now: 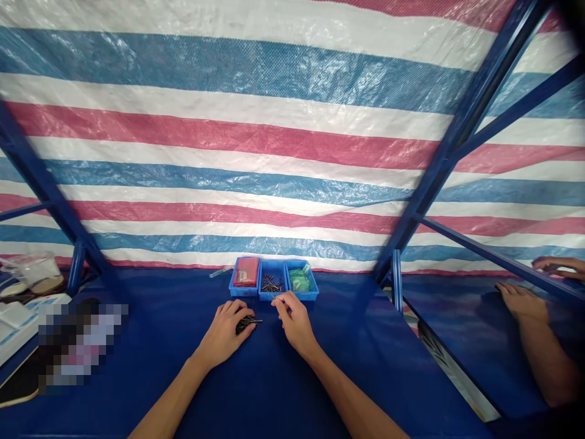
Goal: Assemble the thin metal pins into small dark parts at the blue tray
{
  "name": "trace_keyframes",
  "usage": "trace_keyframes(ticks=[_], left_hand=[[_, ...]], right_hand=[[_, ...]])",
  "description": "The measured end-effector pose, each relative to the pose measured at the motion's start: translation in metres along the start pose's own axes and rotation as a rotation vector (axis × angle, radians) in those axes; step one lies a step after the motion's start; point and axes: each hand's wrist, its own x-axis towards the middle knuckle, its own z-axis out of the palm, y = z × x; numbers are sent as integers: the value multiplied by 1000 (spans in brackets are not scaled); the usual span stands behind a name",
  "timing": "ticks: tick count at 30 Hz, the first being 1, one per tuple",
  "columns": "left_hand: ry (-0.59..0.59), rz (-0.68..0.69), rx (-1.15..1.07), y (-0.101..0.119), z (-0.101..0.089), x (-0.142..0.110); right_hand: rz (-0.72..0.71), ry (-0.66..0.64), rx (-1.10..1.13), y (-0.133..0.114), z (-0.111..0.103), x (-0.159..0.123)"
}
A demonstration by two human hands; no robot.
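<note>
My left hand (229, 328) rests on the blue table with its fingers curled round a small pile of thin dark metal pieces (244, 323), which look like screws or pins. Part of the pile is hidden under the palm. With thumb and forefinger pinched, my right hand (292, 316) holds one thin small piece (274, 297) just in front of the middle blue bin (273, 268). More of the dark metal pieces (270, 284) lie in that bin. To its left, a blue bin (234, 291) holds red packets (247, 272); the right bin (313, 286) contains green packets (300, 280).
A clear narrow strip (219, 272) lies left of the bins. Blue metal posts (439, 164) slope up on both sides before a striped sheet (256, 134). Another person's hands (523, 302) are at the right table. A white device (18, 323) stands far left.
</note>
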Motion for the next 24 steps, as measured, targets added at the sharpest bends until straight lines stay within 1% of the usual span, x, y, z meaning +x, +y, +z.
trace_keyframes(ticks=[10,24], left_hand=[[23,19,-2,0,0,0],[2,1,0,0,0,0]], right_hand=[[-79,79,-11,-6,-2,2],[-93,69,39,-5,0,2]])
